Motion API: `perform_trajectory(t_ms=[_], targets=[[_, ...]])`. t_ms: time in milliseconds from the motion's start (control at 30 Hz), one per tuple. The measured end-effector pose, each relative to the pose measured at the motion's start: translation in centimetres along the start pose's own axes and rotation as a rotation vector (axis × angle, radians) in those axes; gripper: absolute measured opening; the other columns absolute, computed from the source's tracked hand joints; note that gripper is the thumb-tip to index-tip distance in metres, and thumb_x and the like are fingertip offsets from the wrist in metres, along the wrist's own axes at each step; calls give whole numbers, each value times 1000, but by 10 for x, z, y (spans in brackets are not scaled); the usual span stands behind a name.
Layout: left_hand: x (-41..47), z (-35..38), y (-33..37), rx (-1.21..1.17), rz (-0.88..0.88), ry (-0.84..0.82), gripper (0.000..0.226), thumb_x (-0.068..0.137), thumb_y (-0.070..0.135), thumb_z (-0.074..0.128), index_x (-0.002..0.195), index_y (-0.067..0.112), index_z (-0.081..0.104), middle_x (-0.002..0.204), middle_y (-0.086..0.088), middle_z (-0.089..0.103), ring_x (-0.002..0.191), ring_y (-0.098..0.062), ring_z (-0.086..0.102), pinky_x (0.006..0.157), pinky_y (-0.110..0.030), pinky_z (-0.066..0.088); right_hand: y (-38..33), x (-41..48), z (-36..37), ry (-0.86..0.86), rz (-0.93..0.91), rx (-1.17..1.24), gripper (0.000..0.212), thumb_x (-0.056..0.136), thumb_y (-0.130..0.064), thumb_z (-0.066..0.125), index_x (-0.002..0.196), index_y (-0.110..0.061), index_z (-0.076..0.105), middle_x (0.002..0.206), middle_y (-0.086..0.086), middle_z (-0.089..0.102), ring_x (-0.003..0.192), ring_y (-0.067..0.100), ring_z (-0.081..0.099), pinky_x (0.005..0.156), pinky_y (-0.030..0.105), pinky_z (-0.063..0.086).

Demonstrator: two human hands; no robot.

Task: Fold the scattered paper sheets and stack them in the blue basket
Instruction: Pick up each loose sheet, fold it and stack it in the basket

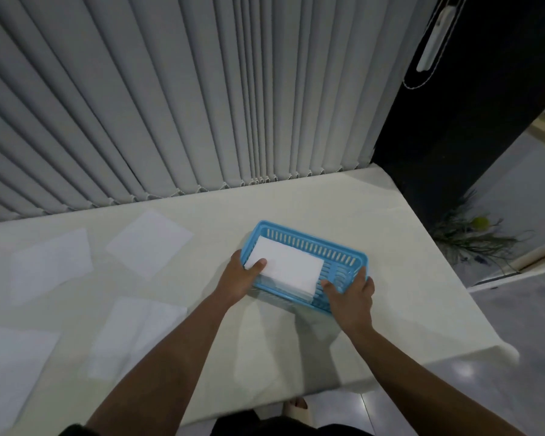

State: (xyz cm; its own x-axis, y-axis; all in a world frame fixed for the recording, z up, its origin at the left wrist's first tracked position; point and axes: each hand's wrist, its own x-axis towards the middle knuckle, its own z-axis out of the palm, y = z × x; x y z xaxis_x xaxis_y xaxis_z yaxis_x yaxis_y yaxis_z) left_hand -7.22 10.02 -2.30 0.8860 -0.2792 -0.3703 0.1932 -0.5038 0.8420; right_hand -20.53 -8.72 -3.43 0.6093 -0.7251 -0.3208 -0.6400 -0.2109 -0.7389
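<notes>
Grey vertical blinds (170,105) back a pale table (221,215) with loose sheets (150,243) spread on its left side. Left hand (238,280) and right hand (351,295) each clasp an end of the blue basket (312,239), left thumb pressing the folded sheet (288,267) lying inside

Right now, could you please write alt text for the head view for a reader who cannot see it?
A person's left hand and right hand grip the ends of a blue basket on a pale table, the left thumb pressing folded white paper inside. Four loose sheets lie to its left, before grey blinds.
</notes>
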Motion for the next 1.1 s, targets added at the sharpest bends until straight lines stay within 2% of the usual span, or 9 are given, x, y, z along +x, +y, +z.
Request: perform_trajectory(t_ms=[167,300,533,800,933,1100], targets=[[4,-49,-21,14,-43,48,59,87,50,58,134,18,43,123,-1,57,106,-19,58,89,-33,48,-23,-16,39,-34,-32,16,97,83,-41,68,152,-13,6,154,19,16,135,44,32,107,52,36],[12,-84,-31,1,-65,41,54,89,47,56,133,18,44,120,1,56,103,-19,56,87,-32,45,-42,-34,70,-22,-5,44,96,83,-38,69,152,-14,7,152,18,18,132,42,36,105,53,39],[26,-126,-53,-3,-102,11,52,91,44,54,135,19,44,129,-5,55,110,-23,57,97,-40,48,-55,-76,116,6,50,48,94,86,-33,67,152,-10,4,154,17,12,134,44,31,107,52,36],[25,-143,-64,97,-105,-77,72,92,44,52,151,18,20,152,-5,35,131,-27,45,109,-41,40,-56,-98,130,74,97,70,97,86,-31,66,151,-13,-3,157,12,10,134,39,36,103,55,42],[23,-144,-71,181,-70,-36,73,91,44,53,150,18,19,152,-8,33,135,-27,41,110,-42,39,-60,-105,129,85,84,-49,95,86,-37,64,151,-9,0,157,14,12,137,40,29,107,56,36],[12,-156,-81,259,7,46,66,92,44,51,148,16,28,150,-11,36,137,-29,36,113,-43,33,-67,-111,125,113,-41,-374,89,86,-47,58,151,-8,11,160,18,5,142,38,19,117,49,16]])
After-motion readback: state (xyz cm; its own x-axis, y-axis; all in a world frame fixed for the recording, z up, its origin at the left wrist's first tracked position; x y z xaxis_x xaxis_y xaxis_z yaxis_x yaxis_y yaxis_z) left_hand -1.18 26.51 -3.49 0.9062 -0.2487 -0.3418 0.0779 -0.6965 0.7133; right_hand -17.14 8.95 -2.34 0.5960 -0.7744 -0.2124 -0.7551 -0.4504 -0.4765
